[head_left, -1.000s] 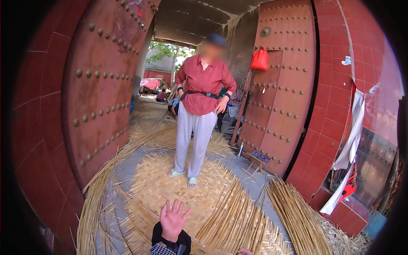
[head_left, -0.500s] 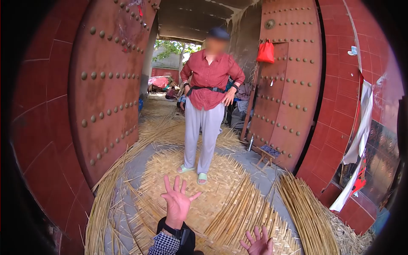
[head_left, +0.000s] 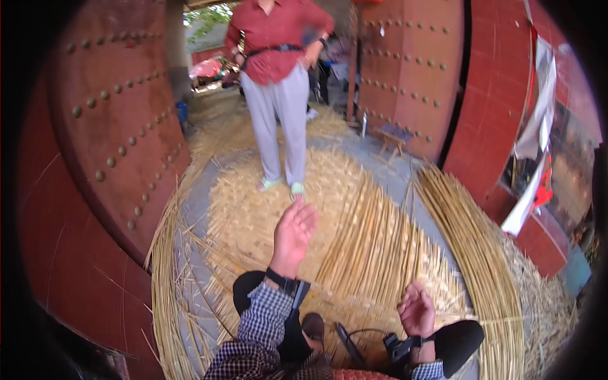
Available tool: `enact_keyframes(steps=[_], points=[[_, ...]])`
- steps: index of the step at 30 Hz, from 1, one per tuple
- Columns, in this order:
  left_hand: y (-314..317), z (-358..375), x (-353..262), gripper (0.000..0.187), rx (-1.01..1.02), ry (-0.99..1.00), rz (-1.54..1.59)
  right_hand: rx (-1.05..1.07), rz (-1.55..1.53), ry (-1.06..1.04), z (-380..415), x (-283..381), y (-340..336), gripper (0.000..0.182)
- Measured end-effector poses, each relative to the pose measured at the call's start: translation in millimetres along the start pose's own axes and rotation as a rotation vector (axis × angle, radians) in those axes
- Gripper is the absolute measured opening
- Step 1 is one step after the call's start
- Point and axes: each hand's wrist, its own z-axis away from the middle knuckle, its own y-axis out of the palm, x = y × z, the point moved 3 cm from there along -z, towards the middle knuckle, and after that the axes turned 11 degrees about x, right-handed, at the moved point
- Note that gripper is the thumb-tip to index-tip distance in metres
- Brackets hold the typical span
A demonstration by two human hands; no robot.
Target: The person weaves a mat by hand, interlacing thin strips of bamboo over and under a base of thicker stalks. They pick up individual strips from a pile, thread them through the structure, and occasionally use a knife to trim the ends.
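Observation:
My left hand is raised over the woven straw-coloured mat, its fingers loosely bent and slightly blurred, with nothing in it. Lower on the right, my right hand is held above my bent knee, its fingers half curled and no object seen in them. Between the hands, loose flat strips spread out from the unfinished-looking edge of the weave. Below the right hand, by my foot, is a dark strap-like item with a cable.
A person in a red shirt stands on the mat facing me, hands at the waist. Bundles of long strips lie to the right, more strips to the left. Studded red doors flank the passage. A small stool stands by the right door.
My view has tilted down, bringing my knees and foot into sight. The left hand's spread fingers have drawn together and bent; the right hand's fingers have curled.

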Motion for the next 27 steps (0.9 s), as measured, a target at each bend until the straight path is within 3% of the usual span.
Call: enact_keyframes(steps=[3, 7, 11, 13, 15, 18, 20, 22, 23, 25, 26, 27], points=[[-5.6, -42.3, 63.5, 0.037, 0.025, -0.221, -0.107, -0.154, -0.014, -0.096, 30.3, 23.0, -19.8, 0.032], [-17.1, -54.8, 178.2, 0.038, 0.100, -0.506, -0.345, -0.540, 0.108, -0.231, 73.1, 60.1, -41.4, 0.021], [-75.2, -29.0, 287.5, 0.040, 0.221, -0.775, -0.571, -0.656, 0.169, -0.277, 97.8, 72.2, -68.1, 0.020], [-68.5, 3.5, 371.2, 0.042, 0.330, -1.139, -0.872, -0.717, 0.204, -0.224, 98.2, 83.4, -95.9, 0.017], [-79.9, 15.5, 428.0, 0.046, 0.557, -1.154, -1.034, -0.750, 0.268, -0.076, 89.7, 73.1, -115.8, 0.017], [-119.5, 34.8, 522.2, 0.050, 0.780, -0.706, -1.425, -0.732, 0.323, 0.290, 80.2, 37.2, -155.3, 0.019], [-120.4, 39.5, 551.3, 0.058, 0.908, -0.636, -1.645, -0.665, 0.437, 0.551, 67.1, 18.1, -180.1, 0.022], [-125.3, 41.3, 564.5, 0.047, 0.928, -0.585, -1.723, -0.538, 0.535, 0.757, 57.3, 4.5, -208.4, 0.025], [-126.2, 41.7, 569.9, 0.042, 0.937, -0.558, -1.762, -0.510, 0.630, 0.805, 51.9, 1.6, -232.7, 0.024], [-88.8, 14.6, 538.4, 0.029, 1.042, -0.711, -1.652, -0.438, 0.821, 0.902, 36.3, 2.3, -276.6, 0.024], [-97.4, 9.0, 538.2, 0.023, 0.918, -0.508, -1.532, -0.445, 0.959, 0.819, 17.8, 15.6, -285.4, 0.023], [-110.5, 11.4, 542.2, 0.021, 0.844, -0.584, -1.448, -0.474, 1.194, 0.676, 1.3, 21.5, -309.7, 0.022]])
